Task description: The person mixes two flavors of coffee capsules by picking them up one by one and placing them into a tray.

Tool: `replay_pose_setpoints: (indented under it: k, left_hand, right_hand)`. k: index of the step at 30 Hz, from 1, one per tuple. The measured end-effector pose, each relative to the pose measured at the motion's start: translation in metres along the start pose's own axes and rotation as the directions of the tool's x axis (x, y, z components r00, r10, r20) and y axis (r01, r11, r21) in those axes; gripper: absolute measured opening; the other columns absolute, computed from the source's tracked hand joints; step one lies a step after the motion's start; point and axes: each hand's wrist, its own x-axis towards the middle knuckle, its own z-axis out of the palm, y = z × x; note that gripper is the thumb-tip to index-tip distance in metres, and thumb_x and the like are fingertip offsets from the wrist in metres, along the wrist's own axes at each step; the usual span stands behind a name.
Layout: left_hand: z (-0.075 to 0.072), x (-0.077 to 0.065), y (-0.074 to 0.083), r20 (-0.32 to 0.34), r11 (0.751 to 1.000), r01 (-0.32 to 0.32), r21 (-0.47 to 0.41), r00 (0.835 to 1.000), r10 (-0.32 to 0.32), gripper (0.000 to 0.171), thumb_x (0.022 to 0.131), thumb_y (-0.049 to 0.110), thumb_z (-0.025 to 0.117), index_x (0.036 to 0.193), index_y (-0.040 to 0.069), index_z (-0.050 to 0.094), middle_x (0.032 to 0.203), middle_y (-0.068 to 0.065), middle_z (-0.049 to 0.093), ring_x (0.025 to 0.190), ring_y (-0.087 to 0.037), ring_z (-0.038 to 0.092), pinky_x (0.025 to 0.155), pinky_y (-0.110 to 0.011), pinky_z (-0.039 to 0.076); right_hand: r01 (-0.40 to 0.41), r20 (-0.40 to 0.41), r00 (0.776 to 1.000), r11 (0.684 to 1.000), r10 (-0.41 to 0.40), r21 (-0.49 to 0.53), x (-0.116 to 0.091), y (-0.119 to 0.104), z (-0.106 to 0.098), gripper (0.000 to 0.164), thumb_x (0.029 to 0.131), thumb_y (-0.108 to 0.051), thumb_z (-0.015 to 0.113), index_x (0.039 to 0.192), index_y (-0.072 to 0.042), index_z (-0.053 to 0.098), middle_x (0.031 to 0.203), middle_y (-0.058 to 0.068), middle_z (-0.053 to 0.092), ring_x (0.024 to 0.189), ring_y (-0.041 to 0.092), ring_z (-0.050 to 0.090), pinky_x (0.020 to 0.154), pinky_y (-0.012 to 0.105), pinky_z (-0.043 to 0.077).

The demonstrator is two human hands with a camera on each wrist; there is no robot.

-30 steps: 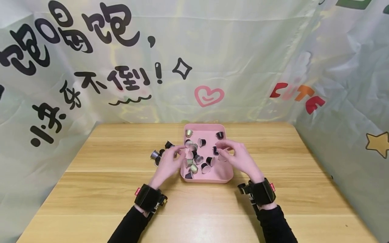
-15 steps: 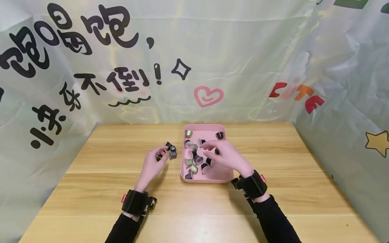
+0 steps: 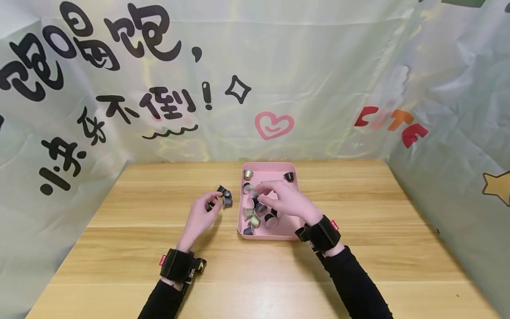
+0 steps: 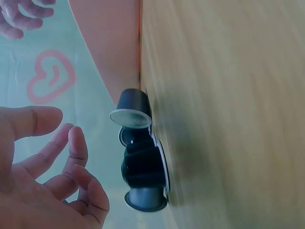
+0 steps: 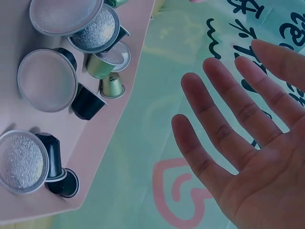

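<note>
Beside a small cluster of dark coffee capsules (image 3: 227,202) on the table is my left hand (image 3: 202,217). In the left wrist view its fingers (image 4: 45,152) are loosely bent, with a gap between them and the stacked capsules (image 4: 145,164). Over the pink tray (image 3: 290,228) hovers my right hand (image 3: 288,200), holding nothing. The right wrist view shows its fingers (image 5: 219,133) spread and nearly straight, apart from the capsules (image 5: 47,81) in the tray. Several black, green and silver capsules lie along the tray's left side, some partly hidden by the right hand.
A gold capsule (image 3: 248,174) and a black capsule (image 3: 288,177) sit in the tray's far corners. The wooden table (image 3: 255,283) reaches back to a printed cloth backdrop (image 3: 318,88), with another side panel at right.
My left hand has gone from the tray's left edge leftward to the capsules on the table. My right hand has shifted left across the tray.
</note>
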Motion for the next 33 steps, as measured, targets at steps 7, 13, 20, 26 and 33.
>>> replay_pose_setpoints:
  k: [7, 13, 20, 26, 33]
  left_hand:
    - [0.009, -0.003, 0.005, 0.092, 1.000, 0.005, 0.020, 0.996, -0.007, 0.031, 0.091, 0.005, 0.064, 0.122, 0.000, 0.068, 0.097, -0.016, 0.069, 0.065, -0.012, 0.046, 0.061, -0.019, 0.037]
    - [0.018, -0.007, 0.006, 0.160, 0.999, -0.027, 0.027, 0.987, 0.023, 0.031, 0.093, 0.006, 0.065, 0.124, -0.001, 0.066, 0.099, -0.012, 0.071, 0.094, -0.022, 0.061, 0.088, -0.035, 0.049]
    - [0.021, -0.006, 0.007, 0.170, 0.996, -0.083, 0.041, 0.983, 0.075, 0.030, 0.093, 0.006, 0.066, 0.123, -0.001, 0.066, 0.098, -0.012, 0.071, 0.096, -0.026, 0.063, 0.089, -0.041, 0.050]
    - [0.013, -0.006, 0.003, 0.164, 0.998, -0.010, 0.056, 0.987, 0.000, 0.031, 0.093, 0.006, 0.065, 0.123, 0.000, 0.067, 0.100, -0.013, 0.070, 0.083, -0.017, 0.059, 0.076, -0.028, 0.049]
    - [0.002, -0.006, 0.002, 0.160, 0.994, 0.062, 0.095, 0.984, -0.077, 0.030, 0.094, 0.008, 0.062, 0.123, 0.002, 0.068, 0.096, -0.013, 0.069, 0.070, -0.014, 0.053, 0.062, -0.021, 0.041]
  right_hand:
    - [0.043, -0.008, 0.999, 0.999, -0.043, 0.007, 0.004, 0.005, 0.005, 0.023, 0.096, -0.012, 0.065, 0.119, -0.008, 0.070, 0.110, 0.007, 0.075, 0.098, 0.017, 0.069, 0.091, 0.035, 0.055]
    - [0.050, 0.025, 0.998, 0.999, -0.049, -0.020, 0.006, 0.011, 0.012, 0.027, 0.095, -0.011, 0.068, 0.121, -0.006, 0.069, 0.099, 0.006, 0.076, 0.094, 0.017, 0.071, 0.086, 0.042, 0.058]
    - [0.025, 0.059, 0.998, 1.000, -0.026, 0.019, 0.014, 0.005, 0.012, 0.032, 0.097, -0.014, 0.065, 0.128, -0.007, 0.067, 0.102, 0.006, 0.077, 0.096, 0.017, 0.071, 0.089, 0.043, 0.057]
    - [0.036, 0.090, 0.995, 0.998, -0.031, -0.050, 0.027, -0.004, 0.012, 0.028, 0.098, -0.015, 0.062, 0.124, -0.006, 0.069, 0.108, 0.007, 0.076, 0.093, 0.017, 0.070, 0.087, 0.037, 0.058]
    - [-0.007, 0.125, 0.992, 0.991, 0.024, -0.131, 0.043, -0.005, 0.020, 0.027, 0.098, -0.018, 0.063, 0.124, -0.011, 0.070, 0.116, 0.005, 0.075, 0.099, 0.014, 0.071, 0.088, 0.030, 0.058]
